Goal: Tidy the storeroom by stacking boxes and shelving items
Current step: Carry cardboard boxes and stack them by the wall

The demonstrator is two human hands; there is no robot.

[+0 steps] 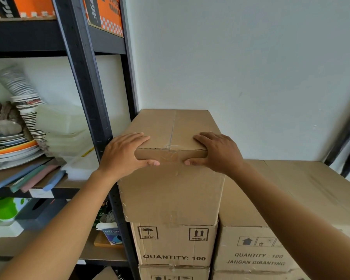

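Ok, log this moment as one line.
step: stacking boxes | left hand: grips top box, near edge | right hand: grips same edge | top box: rests on printed box, beside shelf rack

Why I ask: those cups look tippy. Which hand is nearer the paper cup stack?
Left. The left hand grips the left corner of the top cardboard box, across the shelf post from the paper cup stack; the right hand grips its right corner, farther off.
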